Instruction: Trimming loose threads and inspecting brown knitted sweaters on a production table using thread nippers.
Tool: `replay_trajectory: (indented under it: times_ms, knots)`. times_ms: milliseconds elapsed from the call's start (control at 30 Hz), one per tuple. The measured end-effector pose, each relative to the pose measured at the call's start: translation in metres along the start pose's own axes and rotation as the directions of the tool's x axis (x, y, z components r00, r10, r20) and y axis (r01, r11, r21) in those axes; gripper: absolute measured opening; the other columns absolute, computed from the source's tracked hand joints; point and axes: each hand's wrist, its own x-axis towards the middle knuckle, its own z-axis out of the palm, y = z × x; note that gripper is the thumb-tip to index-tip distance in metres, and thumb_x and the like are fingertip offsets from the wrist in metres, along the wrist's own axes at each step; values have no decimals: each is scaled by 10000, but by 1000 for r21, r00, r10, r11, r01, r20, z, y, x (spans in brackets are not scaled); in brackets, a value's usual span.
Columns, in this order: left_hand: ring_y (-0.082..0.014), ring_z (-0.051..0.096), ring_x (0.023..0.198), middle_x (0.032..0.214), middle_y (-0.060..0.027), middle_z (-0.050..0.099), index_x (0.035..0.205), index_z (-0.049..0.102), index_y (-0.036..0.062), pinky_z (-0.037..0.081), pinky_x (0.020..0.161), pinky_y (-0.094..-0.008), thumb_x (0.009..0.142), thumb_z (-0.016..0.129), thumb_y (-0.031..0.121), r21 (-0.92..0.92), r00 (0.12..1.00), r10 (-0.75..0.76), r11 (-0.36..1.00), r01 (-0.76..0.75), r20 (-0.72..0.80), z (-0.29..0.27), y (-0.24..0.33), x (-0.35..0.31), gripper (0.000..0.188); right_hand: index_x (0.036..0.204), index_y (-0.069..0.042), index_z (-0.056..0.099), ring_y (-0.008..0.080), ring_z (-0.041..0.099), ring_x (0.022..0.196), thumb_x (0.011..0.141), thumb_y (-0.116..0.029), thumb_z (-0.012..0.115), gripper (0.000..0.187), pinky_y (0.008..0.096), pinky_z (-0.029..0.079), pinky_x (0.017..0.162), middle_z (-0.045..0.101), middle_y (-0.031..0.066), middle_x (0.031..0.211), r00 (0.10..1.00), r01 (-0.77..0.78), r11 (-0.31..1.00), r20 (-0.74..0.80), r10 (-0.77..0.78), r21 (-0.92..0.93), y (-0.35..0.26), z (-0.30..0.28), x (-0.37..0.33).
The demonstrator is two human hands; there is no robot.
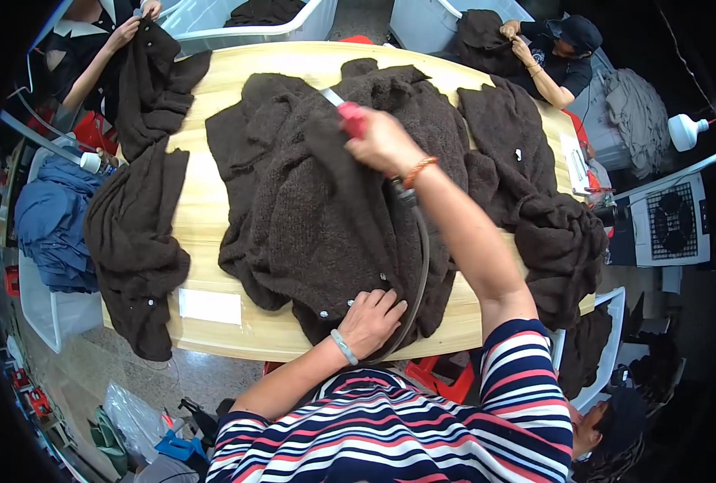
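A heap of dark brown knit garments (309, 209) covers the middle of the table. My right hand (386, 145) is closed round a red-handled hose tool (353, 119) with a pale, flat tip; its exact kind I cannot make out. The tip points up and left over the knit. A grey hose (420, 266) runs from the tool down toward my body. Near the table's front edge, my left hand (366, 324) lies on the knit with fingers stretched out, beside several small shiny buttons (323, 314).
More brown garments (136, 241) lie along both sides of the wooden table (205, 213). A white card (210, 307) rests at the front left. Two people work across the table, and another person is at lower right. Bins (56, 310) and red stools (438, 378) stand around.
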Motion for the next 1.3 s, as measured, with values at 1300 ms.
replay_trajectory:
  times_ms: [1300]
  knots:
    - [-280, 645, 802, 954, -138, 657, 1080, 561, 25, 498, 732, -347, 831, 672, 118, -691, 964, -83, 682, 240, 253, 33, 54, 19, 288, 1218, -49, 593, 244, 654, 863, 753, -234, 833, 555, 330, 527, 782, 654, 112, 1018, 983, 139, 978, -99, -155, -159, -18, -80, -149]
